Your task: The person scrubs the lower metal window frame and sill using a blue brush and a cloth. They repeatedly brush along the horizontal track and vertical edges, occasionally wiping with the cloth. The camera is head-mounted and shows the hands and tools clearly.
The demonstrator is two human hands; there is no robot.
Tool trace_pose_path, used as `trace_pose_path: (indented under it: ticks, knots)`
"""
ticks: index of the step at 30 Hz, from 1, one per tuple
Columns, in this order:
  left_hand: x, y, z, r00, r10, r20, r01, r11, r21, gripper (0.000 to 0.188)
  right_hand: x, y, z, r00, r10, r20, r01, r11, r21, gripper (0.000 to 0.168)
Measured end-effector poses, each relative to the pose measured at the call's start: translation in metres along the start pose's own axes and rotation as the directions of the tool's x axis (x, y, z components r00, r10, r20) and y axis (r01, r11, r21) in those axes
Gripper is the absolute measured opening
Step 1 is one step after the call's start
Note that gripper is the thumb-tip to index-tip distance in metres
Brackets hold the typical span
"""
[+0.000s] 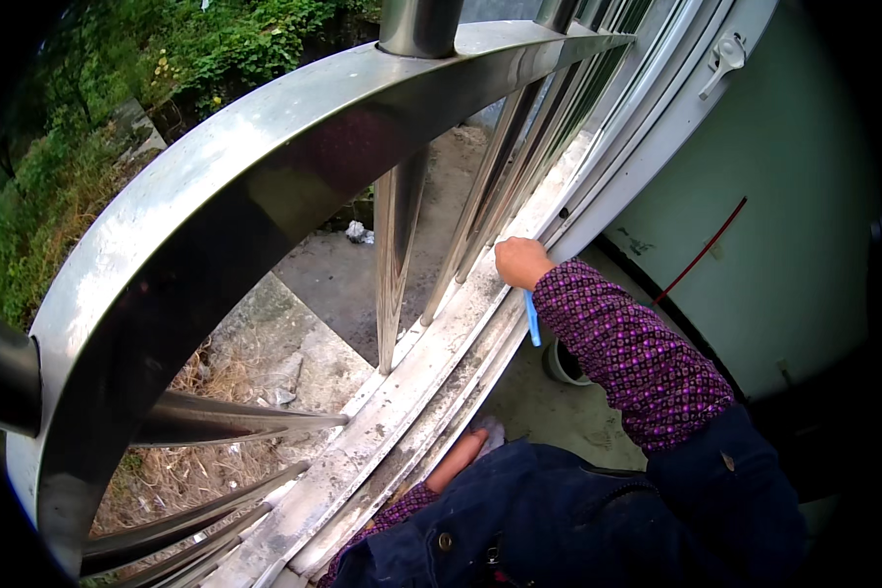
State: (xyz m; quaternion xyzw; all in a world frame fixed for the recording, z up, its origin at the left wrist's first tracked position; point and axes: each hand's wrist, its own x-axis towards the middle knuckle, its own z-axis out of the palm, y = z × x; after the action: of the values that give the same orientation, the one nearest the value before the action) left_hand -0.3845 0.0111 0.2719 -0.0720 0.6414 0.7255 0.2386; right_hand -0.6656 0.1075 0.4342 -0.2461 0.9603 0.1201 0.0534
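Observation:
My right hand (523, 262) is closed in a fist around a blue plastic handle (533, 320), whose lower part sticks out below the wrist; the tool's other end is hidden. The fist is at the white window sill (404, 375), next to the frame. Lower down, my left hand (459, 457) is beside the inner edge of the sill, partly hidden by the dark jacket, with a pale cloth or crumpled material (491, 434) at its fingers. Dirt and dark specks mark the sill and its track (441, 397).
Metal window bars (397, 257) and a broad curved metal rail (213, 140) stand outside the sill. A white window handle (725, 62) is on the frame. Indoors are a bucket (564, 364) on the floor and a red rod or tube (698, 250) by the green wall.

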Motion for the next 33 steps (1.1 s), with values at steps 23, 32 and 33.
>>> trace_pose_path:
  ticks: [23,32,33]
  knots:
    - [0.008,-0.003,0.005,1.0,0.012,0.011,-0.012,1.0,0.025,0.046,-0.047,-0.097,-0.088,0.815,-0.509,0.275,0.374,0.827,0.42,0.023]
    - [0.008,-0.008,0.008,0.999,0.028,0.015,-0.029,0.999,0.023,0.046,-0.029,-0.01,-0.01,0.998,-0.05,-0.034,0.047,0.995,-0.09,0.014]
    - [0.009,-0.009,0.008,1.0,0.029,0.013,-0.029,0.999,0.03,0.045,-0.035,-0.014,-0.001,0.996,-0.064,-0.055,0.06,0.995,-0.08,0.013]
